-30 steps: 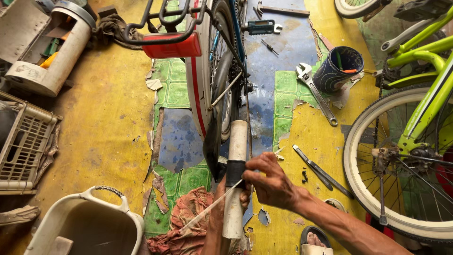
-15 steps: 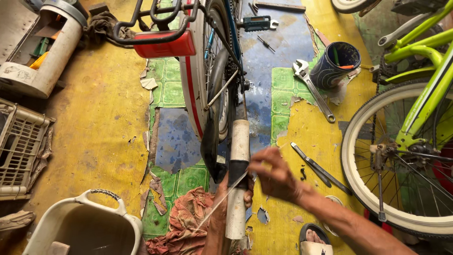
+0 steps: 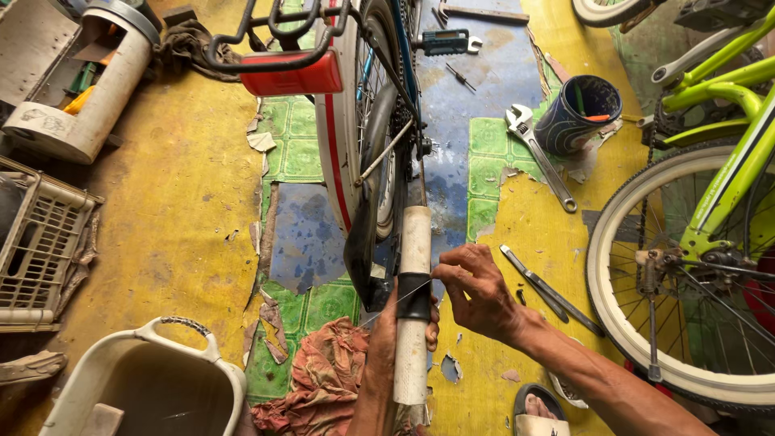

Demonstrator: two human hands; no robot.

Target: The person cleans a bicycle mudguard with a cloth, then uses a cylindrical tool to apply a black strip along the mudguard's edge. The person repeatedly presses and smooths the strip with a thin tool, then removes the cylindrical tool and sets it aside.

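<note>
A white tube [image 3: 415, 242] with a black tape band [image 3: 414, 295] lies along the rear of a bicycle whose wheel [image 3: 378, 153] stands in the middle of the view. My left hand [image 3: 386, 335] grips the tube from below at the black band. My right hand [image 3: 476, 291] sits just right of the band, fingers pinched on a thin wire [image 3: 379, 308] that runs down to the left across the tube. A red reflector [image 3: 292, 81] hangs under the bicycle's rear rack.
An adjustable wrench [image 3: 539, 153], a dark cup of tools [image 3: 578, 113] and pliers [image 3: 549, 289] lie on the torn yellow floor at right. A green bicycle's wheel [image 3: 646, 323] stands far right. White basin [image 3: 141, 379], crate [image 3: 40, 242] and a reddish rag [image 3: 323, 379] lie at left.
My right hand has shifted slightly up and right beside the black band while pulling the wire. The view has tilted a little. My left hand keeps its grip on the tube.
</note>
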